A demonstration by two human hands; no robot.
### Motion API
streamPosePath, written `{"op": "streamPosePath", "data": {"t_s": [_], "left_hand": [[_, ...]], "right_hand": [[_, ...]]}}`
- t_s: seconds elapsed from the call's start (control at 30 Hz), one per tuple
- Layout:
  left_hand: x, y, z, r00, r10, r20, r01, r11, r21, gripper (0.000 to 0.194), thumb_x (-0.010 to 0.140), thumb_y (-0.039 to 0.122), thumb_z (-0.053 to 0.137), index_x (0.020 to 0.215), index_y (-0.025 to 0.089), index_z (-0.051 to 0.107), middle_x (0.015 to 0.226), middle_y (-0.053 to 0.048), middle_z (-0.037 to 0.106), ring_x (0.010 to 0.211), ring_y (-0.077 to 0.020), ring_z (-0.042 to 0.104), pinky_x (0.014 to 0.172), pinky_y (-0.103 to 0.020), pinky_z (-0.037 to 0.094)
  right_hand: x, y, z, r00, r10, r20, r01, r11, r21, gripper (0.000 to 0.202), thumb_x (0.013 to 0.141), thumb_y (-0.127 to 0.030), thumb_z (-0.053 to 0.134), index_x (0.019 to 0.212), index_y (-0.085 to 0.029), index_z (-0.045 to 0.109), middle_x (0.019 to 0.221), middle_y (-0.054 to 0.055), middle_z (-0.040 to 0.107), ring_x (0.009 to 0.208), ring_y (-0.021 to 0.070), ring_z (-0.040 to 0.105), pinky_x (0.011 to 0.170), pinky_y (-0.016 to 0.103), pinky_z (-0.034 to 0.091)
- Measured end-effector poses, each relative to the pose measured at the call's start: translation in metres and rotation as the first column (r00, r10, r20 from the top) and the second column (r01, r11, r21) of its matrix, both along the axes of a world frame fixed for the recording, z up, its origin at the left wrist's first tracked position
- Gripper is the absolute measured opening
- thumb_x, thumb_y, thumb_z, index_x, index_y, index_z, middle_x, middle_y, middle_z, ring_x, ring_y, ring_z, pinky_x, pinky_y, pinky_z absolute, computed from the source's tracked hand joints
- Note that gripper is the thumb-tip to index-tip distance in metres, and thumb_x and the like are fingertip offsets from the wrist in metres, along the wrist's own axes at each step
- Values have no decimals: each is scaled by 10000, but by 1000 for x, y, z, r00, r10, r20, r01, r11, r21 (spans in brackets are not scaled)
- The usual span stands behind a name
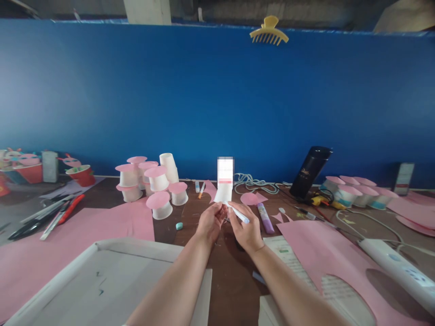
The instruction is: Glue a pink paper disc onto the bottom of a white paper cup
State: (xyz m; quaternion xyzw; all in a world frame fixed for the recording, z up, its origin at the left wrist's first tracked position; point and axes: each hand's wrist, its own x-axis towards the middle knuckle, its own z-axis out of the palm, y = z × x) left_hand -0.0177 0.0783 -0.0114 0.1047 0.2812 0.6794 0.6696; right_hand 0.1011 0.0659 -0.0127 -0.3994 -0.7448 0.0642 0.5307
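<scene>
Head view: right fingers (235, 220) grip one pen (242, 216); left fingers (216, 209) curl, hold unclear to me, toward the desk's (222, 280) far edge.

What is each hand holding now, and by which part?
The right hand holds the white pen by its barrel. The left hand is close to the white cup and the pen's far end; whether it grips either cannot be told.
</scene>
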Motion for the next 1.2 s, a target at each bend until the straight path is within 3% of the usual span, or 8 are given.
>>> {"op": "streamPosePath", "data": {"t_s": [0.37, 0.7, 1.0, 1.2], "left_hand": [[-2, 0, -1, 996, 63, 67, -62, 998, -23, 87, 806, 12, 559, 767, 73, 608, 748, -91, 654, 689, -113, 661, 689, -201, 561], [-5, 4, -2, 983, 151, 102, -148, 988, -43, 76, 812, 30, 564, 791, 86, 611, 781, -76, 636, 685, -97, 643, 668, -194, 568], [-7, 9, -3, 980, 188, 67, -187, 982, -20, 130, 827, 22, 536, 764, 100, 617, 780, -64, 632, 692, -77, 632, 690, -168, 551], [-7, 9, -5, 984, 173, -45, -171, 984, 47, 119, 818, 37, 559, 763, 95, 646, 794, -62, 632, 718, -72, 630, 734, -167, 528]], "right_hand": [[0, -5, 7, 991, 54, -119, -48, 997, 56, 235, 888, -203, 522, 1096, -222, 630, 1023, 76, 672, 947, 207, 623, 857, 373, 516], [-1, -4, 4, 992, 77, -96, -75, 997, 30, 233, 881, -195, 523, 1086, -220, 632, 1011, 68, 675, 940, 202, 622, 855, 365, 510], [-3, -3, 4, 989, 105, -105, -104, 994, 14, 234, 878, -183, 524, 1083, -230, 628, 1008, 59, 672, 936, 197, 615, 855, 362, 505], [-3, -4, 5, 989, 105, -107, -106, 994, -4, 233, 881, -189, 519, 1082, -230, 629, 1004, 59, 672, 929, 197, 615, 851, 353, 500]]}}
